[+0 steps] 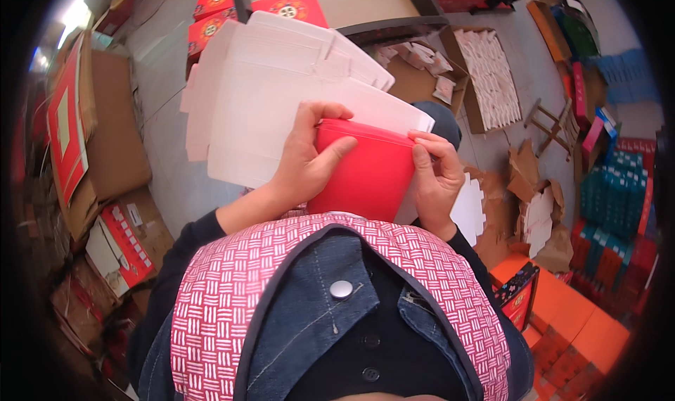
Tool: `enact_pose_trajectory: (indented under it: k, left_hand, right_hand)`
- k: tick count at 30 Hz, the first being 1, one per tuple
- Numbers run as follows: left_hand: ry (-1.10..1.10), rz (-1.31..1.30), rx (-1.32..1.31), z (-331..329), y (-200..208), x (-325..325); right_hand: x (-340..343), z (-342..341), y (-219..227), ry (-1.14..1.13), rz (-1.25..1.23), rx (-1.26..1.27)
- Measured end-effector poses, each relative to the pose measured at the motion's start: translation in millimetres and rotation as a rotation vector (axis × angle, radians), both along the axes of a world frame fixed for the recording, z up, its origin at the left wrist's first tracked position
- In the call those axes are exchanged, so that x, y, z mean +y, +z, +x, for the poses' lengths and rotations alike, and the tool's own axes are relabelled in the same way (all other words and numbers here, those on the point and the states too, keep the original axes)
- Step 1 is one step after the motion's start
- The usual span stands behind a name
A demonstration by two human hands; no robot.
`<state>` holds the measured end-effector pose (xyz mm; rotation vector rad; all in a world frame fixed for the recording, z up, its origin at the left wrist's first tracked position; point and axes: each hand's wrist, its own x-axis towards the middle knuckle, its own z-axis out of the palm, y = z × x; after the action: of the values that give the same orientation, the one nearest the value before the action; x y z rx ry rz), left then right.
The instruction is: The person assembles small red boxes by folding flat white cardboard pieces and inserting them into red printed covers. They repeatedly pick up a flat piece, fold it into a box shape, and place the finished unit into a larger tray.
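Close to my body I hold a glossy red cardboard box (365, 176), with a crease running along its far edge. My left hand (309, 151) grips its left side, the thumb on the red face and the fingers curled at the far corner. At the far right corner my right hand (437, 176) pinches the edge between thumb and fingers. Beyond and left of the box lie several overlapping white flat carton blanks (264, 98). Whether the red box is hollow or folded flat cannot be seen.
Past the blanks stands a dark-rimmed table (390, 27) with red printed boxes (295, 7) beside it. An open carton (489, 77) of small white packets is at the far right. Brown cardboard (116, 119) leans at left; orange boxes (569, 309) sit near right, beyond them teal stacks (615, 197).
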<state>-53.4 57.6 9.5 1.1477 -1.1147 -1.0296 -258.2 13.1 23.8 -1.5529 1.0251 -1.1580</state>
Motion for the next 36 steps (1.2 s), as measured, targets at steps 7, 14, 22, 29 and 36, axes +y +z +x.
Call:
enact_pose_trajectory:
  k: [7,14,22,29,36]
  left_hand:
    - [-0.076,0.011,0.003,5,-1,2]
    - [-0.113,0.045,0.027,4,4,1]
    - [-0.227,0.069,0.5,13,0,5]
    - [-0.146,0.038,0.404,5,5,5]
    - [-0.203,0.018,0.313,11,-14,3]
  right_hand:
    - [4,2,-1,-0.001,0.026,-0.049]
    - [6,-2,-1,0.017,0.023,-0.032]
    - [2,-12,-1,0.086,-0.004,-0.019]
    - [0,-15,-1,0.088,0.025,-0.011]
    - [2,-13,-2,0.081,0.049,-0.02]
